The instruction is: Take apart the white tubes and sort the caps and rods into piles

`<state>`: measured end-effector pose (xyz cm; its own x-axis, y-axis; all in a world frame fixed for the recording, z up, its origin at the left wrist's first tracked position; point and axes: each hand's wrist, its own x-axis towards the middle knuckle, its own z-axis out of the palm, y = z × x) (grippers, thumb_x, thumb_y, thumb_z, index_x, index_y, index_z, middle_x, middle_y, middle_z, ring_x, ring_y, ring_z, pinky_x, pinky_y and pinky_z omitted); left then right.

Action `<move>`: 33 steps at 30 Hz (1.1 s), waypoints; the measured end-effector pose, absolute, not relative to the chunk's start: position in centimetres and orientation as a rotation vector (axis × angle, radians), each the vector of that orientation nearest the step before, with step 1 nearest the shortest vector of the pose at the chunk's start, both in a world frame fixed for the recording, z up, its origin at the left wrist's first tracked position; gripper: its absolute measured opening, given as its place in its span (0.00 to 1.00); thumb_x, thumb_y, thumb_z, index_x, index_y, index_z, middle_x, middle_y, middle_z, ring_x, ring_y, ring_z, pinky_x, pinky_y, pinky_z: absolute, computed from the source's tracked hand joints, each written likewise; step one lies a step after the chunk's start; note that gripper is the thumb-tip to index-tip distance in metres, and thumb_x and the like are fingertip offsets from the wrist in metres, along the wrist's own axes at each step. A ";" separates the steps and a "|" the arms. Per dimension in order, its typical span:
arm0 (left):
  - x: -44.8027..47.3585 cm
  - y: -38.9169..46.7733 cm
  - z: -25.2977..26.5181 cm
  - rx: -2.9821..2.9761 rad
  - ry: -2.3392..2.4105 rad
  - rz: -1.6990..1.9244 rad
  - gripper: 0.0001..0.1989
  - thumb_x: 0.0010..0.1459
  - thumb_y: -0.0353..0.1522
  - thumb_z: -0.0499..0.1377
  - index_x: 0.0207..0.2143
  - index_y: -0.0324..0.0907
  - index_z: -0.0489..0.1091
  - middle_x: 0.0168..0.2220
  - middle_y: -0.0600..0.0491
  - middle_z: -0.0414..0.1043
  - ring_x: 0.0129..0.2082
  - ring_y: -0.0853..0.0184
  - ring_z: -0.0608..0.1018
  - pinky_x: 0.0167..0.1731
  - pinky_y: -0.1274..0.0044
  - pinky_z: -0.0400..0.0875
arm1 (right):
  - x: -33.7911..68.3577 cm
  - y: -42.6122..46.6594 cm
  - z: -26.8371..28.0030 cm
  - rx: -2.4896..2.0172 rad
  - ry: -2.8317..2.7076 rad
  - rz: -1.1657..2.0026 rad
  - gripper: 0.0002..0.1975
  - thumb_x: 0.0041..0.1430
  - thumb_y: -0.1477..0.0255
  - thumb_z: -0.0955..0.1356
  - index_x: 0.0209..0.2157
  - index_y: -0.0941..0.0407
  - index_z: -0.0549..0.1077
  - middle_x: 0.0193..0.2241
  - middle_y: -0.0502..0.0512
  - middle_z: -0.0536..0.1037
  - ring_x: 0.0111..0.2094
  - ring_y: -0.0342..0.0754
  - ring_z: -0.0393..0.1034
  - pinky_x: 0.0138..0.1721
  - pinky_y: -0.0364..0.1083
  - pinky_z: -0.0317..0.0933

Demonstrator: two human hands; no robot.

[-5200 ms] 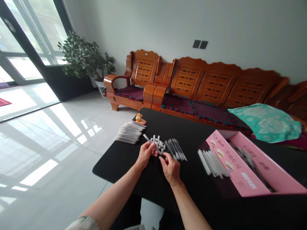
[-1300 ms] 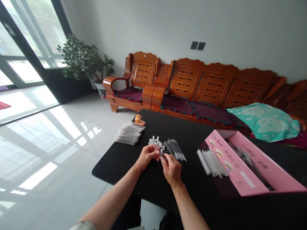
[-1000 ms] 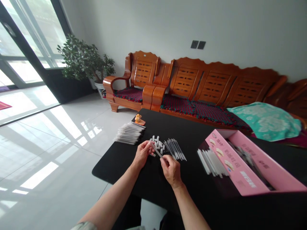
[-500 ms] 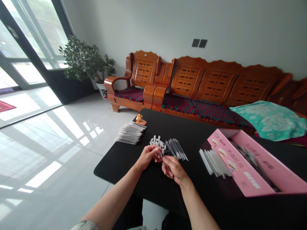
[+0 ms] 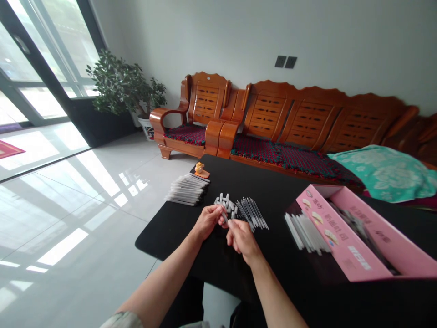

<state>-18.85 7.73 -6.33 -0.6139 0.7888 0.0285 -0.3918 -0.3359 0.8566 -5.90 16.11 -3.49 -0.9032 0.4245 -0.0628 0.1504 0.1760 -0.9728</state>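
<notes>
Over the near part of the black table (image 5: 177, 232), my left hand (image 5: 206, 222) and my right hand (image 5: 242, 238) meet, fingertips almost touching. Both are closed in a pinch on one slim, pale pen (image 5: 224, 217), mostly hidden by the fingers. Just beyond my left fingertips lies a small heap of short white pen caps (image 5: 223, 200). Thin pen refills (image 5: 253, 213) lie side by side beyond my right hand. Farther right is a row of white pen barrels (image 5: 305, 232). Long whitish pens (image 5: 187, 189) are piled near the left edge.
A pink open box (image 5: 336, 232) with dark contents stands on the right, against the white barrels. An orange-yellow figurine (image 5: 200, 168) sits at the far left corner. Behind the table are a wooden sofa (image 5: 268, 111), a turquoise cloth (image 5: 385, 171) and a potted plant (image 5: 123, 86).
My right hand has turned slightly and shifted a little left, its fingers now more curled. My left hand stays nearly in place. The view has shifted slightly; the piles look the same.
</notes>
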 end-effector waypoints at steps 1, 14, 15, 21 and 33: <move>-18.9 7.6 -6.3 0.581 1.100 1.990 0.18 0.52 0.44 0.65 0.29 0.35 0.74 0.19 0.54 0.66 0.17 0.74 0.65 0.20 0.80 0.63 | -5.8 16.3 -3.4 -0.555 -2.132 2.055 0.25 0.63 0.52 0.58 0.39 0.59 0.72 0.16 0.49 0.72 0.10 0.38 0.53 0.13 0.39 0.45; -20.4 8.0 -6.8 0.370 1.222 2.337 0.17 0.48 0.43 0.67 0.28 0.36 0.75 0.22 0.55 0.70 0.18 0.77 0.67 0.20 0.84 0.64 | -4.3 14.6 -5.1 -0.577 -2.465 0.560 0.19 0.68 0.65 0.56 0.30 0.56 0.71 0.20 0.54 0.74 0.20 0.43 0.67 0.23 0.40 0.49; -20.5 8.0 -6.7 0.367 1.250 2.347 0.17 0.48 0.43 0.67 0.29 0.36 0.75 0.23 0.55 0.70 0.19 0.76 0.68 0.20 0.84 0.64 | -4.1 14.6 -5.2 -0.590 -2.482 0.504 0.19 0.69 0.66 0.55 0.31 0.56 0.72 0.21 0.54 0.75 0.21 0.44 0.69 0.24 0.41 0.50; -18.5 8.2 -7.0 0.714 1.796 2.050 0.15 0.52 0.42 0.64 0.36 0.40 0.76 0.20 0.56 0.69 0.15 0.73 0.69 0.14 0.82 0.60 | -2.9 17.6 -5.0 -0.782 -2.366 0.496 0.18 0.68 0.67 0.55 0.44 0.56 0.72 0.30 0.56 0.80 0.29 0.47 0.74 0.30 0.42 0.55; -18.4 8.4 -7.4 0.913 2.521 1.548 0.10 0.54 0.40 0.62 0.32 0.43 0.73 0.20 0.59 0.69 0.20 0.70 0.72 0.25 0.80 0.60 | 2.6 31.0 -6.4 -1.402 -2.120 -0.199 0.09 0.59 0.70 0.66 0.35 0.57 0.78 0.27 0.57 0.75 0.24 0.45 0.61 0.26 0.45 0.40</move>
